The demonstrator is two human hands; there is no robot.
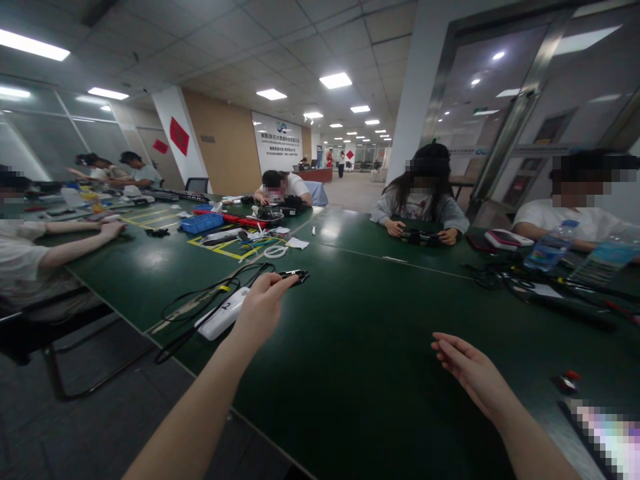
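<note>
My left hand (264, 300) reaches over the table with its fingers closed on a small dark object with a shiny strip (301, 275); its kind is too blurred to tell. Right beside that wrist lies a white power strip marked 2 (220, 319), with black cable (187, 305) looped around it. My right hand (473, 370) hovers over the green tabletop (360, 360), fingers loosely stretched and nothing visible in them. To its right are a small red-topped item (569, 381) and a pixelated bright screen (607, 430).
A blue basket (201, 223), papers and coiled white cable (276, 252) crowd the far left. Water bottles (553, 245) and black cables (530, 283) lie at the right. Across the table a person (423, 200) holds a black device; other people sit around.
</note>
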